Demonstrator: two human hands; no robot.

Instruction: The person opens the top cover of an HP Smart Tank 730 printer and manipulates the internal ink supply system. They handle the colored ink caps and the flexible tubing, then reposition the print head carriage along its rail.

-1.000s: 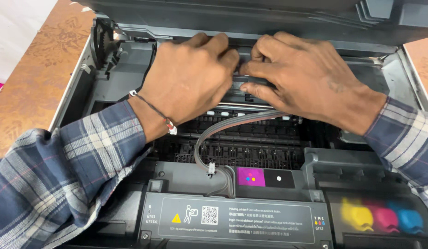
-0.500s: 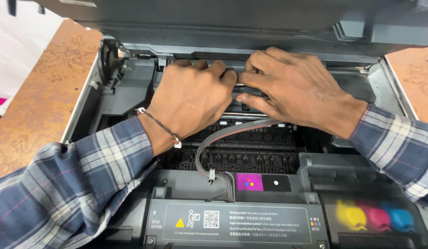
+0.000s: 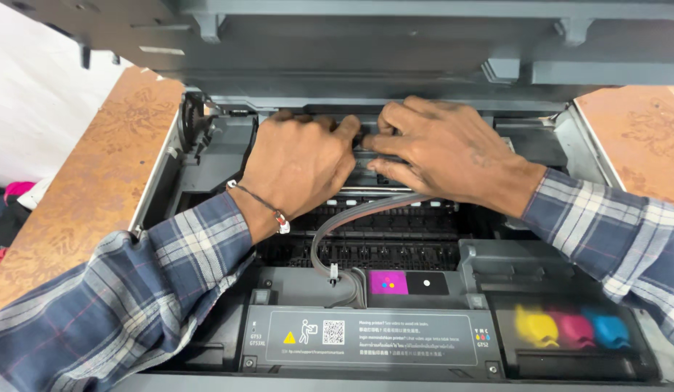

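Black carriage bar lying left-to-right inside open printer, pinched by left hand and right hand.

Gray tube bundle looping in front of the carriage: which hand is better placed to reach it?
Right, probably. The tube bundle emerges directly under the right hand; the left hand sits further aside. Both rest on the carriage.

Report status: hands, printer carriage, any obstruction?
Left hand and right hand both gripping the print carriage. Ink tube bundle loops just below. Raised lid overhead.
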